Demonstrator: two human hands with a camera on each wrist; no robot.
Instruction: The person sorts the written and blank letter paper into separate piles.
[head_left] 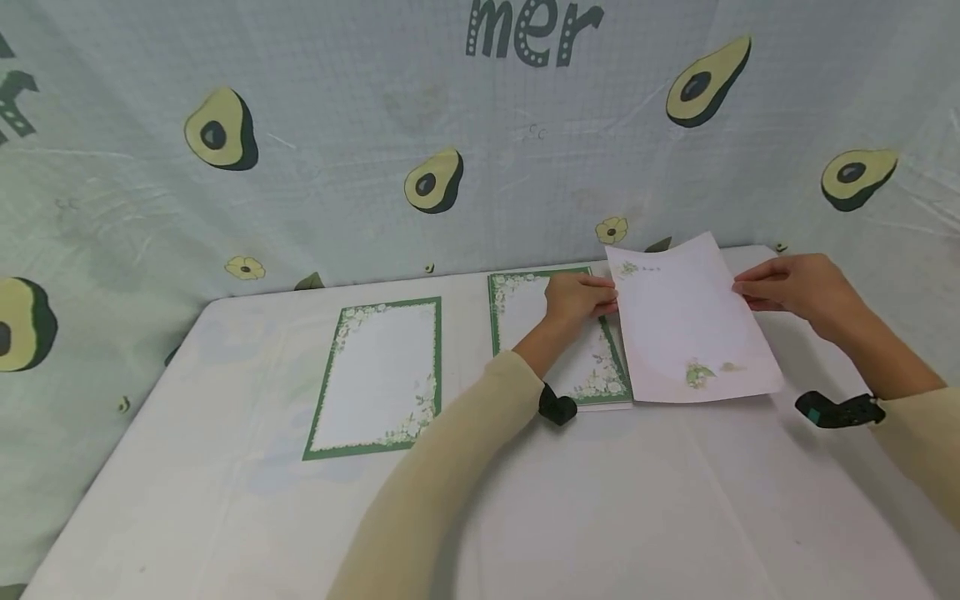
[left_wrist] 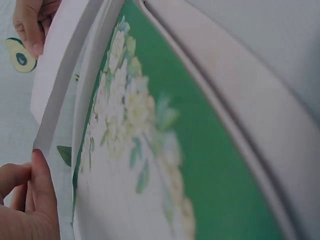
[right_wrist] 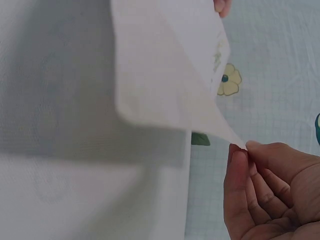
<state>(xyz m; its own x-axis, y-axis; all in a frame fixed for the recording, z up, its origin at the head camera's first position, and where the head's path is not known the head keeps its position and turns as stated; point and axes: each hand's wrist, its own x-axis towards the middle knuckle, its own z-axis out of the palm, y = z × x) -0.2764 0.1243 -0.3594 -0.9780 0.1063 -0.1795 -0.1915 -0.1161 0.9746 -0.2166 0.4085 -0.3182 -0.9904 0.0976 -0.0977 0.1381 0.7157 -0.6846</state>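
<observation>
A pale pink sheet of paper [head_left: 690, 317] with small green plant prints is held up at the right of the table in the head view. My left hand [head_left: 577, 298] pinches its left edge, above a stack of green-bordered floral paper [head_left: 517, 308]. On the opposite edge, the thumb and fingers of my right hand [head_left: 798, 292] pinch the sheet. The right wrist view shows the paper [right_wrist: 155, 75] bending up to a point at the right hand's fingertips. In the left wrist view, the left hand [left_wrist: 30, 195] grips the sheet's edge beside the green border [left_wrist: 200, 130].
Left of the stack, another green-bordered floral sheet [head_left: 382, 375] lies flat on the white tabletop [head_left: 600, 500]. A cloth with avocado prints [head_left: 337, 125] hangs behind the table. Each wrist wears a black device [head_left: 836, 410].
</observation>
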